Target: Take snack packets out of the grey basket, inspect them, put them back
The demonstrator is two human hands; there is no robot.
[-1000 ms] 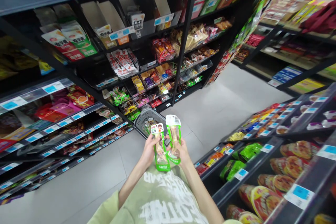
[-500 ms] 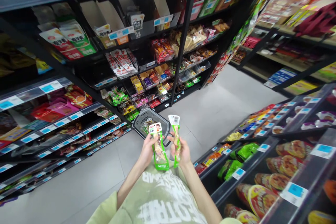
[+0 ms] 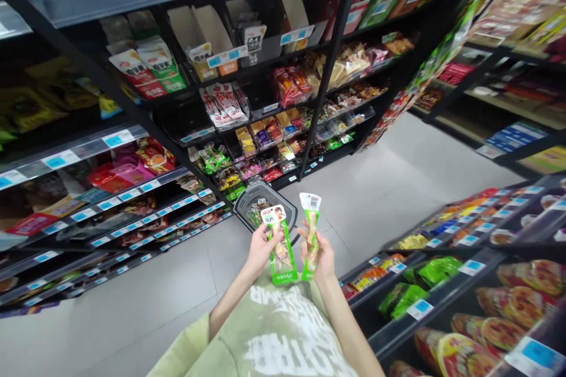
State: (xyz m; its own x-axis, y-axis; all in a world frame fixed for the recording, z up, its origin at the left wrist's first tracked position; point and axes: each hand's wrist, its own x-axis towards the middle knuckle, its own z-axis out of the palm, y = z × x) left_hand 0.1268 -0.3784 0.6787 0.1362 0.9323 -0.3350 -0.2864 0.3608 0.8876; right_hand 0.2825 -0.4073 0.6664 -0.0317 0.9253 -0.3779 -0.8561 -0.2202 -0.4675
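Observation:
My left hand grips a green-edged snack packet by its side, with the clear front and white printed top facing me. In my right hand is a second packet of the same kind, turned partly edge-on so that a barcode shows on its white top. Both packets are held upright side by side in front of my shirt. Just beyond them, a dark grey shopping basket stands low by the shelf, with some small packets inside. The packet in my left hand hides part of the basket.
Ahead, a black shelf rack carries bagged snacks, boxes and price tags. More shelves line the left side. On the right, tiered shelves hold noodle cups and green bags. Grey floor tiles run between the racks.
The view has shifted, so the shelves, basket and hands all sit further right in the picture. Both hands still hold their packets, with the left one turned slightly more upright.

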